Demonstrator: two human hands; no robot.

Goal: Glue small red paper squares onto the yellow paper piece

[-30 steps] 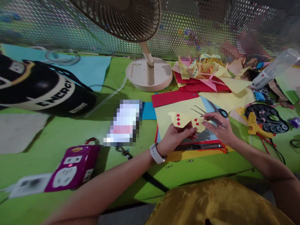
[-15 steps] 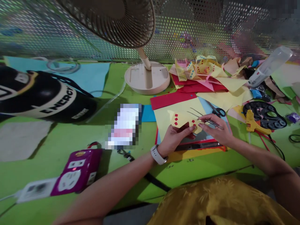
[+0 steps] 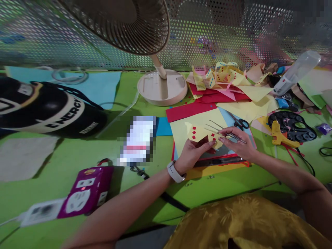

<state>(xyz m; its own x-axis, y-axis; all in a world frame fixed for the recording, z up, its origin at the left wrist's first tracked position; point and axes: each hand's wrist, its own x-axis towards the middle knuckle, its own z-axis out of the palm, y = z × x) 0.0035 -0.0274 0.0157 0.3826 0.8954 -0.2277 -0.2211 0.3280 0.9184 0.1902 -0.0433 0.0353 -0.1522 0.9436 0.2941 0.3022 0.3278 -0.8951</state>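
Observation:
My left hand (image 3: pixel 194 155) grips a folded piece of yellow paper (image 3: pixel 198 134) from below, thumb on its right part. Small red diamond shapes mark its faces. Curled near the right end of the paper, my right hand (image 3: pixel 240 145) has tweezers (image 3: pixel 236 137) lying through its fingers, tips pointing left and apart. Its thumb and fingertips are at the paper's right edge; I cannot tell how firmly they touch it. Beneath both hands lie a pale yellow sheet (image 3: pixel 178 130), a red strip (image 3: pixel 192 111) and a red-edged zip pouch (image 3: pixel 228 159). Black-handled scissors (image 3: pixel 242 123) rest just beyond my right hand.
A yellow glue gun (image 3: pixel 281 137) and a black palette (image 3: pixel 304 125) lie right. Paper scraps (image 3: pixel 225 79) and a clear bottle (image 3: pixel 298 71) are behind. A fan (image 3: pixel 162 91) stands at the back; a phone (image 3: pixel 138 138), purple power strip (image 3: pixel 86 188) and black bottle (image 3: pixel 52 110) are left.
The view has shifted very slightly. Both hands keep nearly the same pose, still holding the yellow paper and the tweezers.

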